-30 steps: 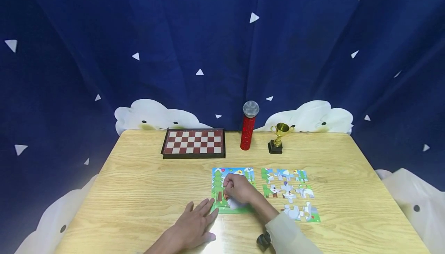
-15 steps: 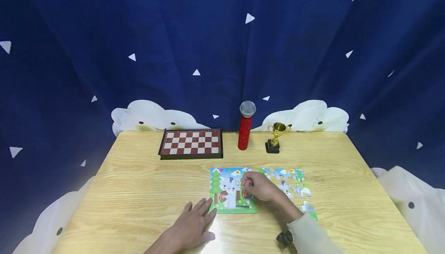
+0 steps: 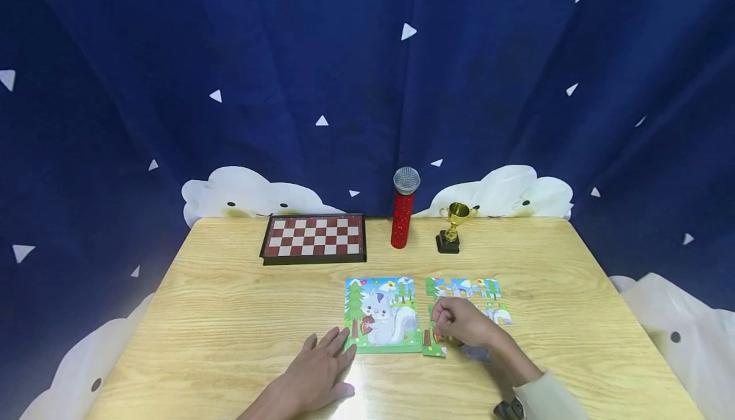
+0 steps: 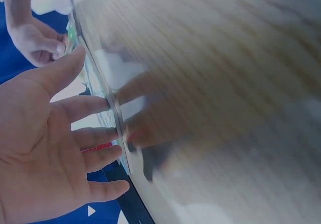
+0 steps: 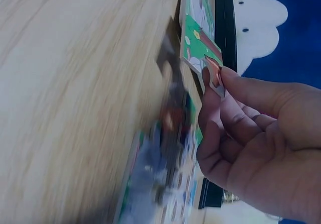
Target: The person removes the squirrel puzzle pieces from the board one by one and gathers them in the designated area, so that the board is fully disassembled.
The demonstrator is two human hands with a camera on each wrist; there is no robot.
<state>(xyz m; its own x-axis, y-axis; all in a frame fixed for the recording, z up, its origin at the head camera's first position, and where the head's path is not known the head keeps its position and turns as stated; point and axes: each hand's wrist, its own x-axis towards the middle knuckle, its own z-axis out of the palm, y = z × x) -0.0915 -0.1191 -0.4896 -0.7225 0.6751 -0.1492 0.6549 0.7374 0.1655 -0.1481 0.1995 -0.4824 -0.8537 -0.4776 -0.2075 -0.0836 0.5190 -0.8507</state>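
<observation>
A squirrel picture board (image 3: 381,315) lies flat on the wooden table (image 3: 230,305). My left hand (image 3: 321,369) rests flat and open on the table, its fingertips at the board's lower left corner. In the left wrist view the left hand (image 4: 50,133) shows spread, straight fingers. My right hand (image 3: 462,323) is just right of the board and pinches a green and brown puzzle piece (image 3: 434,341) between thumb and fingers. The right wrist view shows that puzzle piece (image 5: 203,58) held at the fingertips (image 5: 235,91), tilted above the table. Several loose pieces (image 3: 465,288) lie beyond the right hand.
A red and white chessboard (image 3: 314,238), a red microphone (image 3: 404,208) standing upright and a small gold trophy (image 3: 450,227) line the table's far edge. A dark blue curtain hangs behind, with white cloud cushions (image 3: 252,196) at its foot.
My right hand has moved from over the picture board to its right side, carrying the piece along. The left hand has stayed in place.
</observation>
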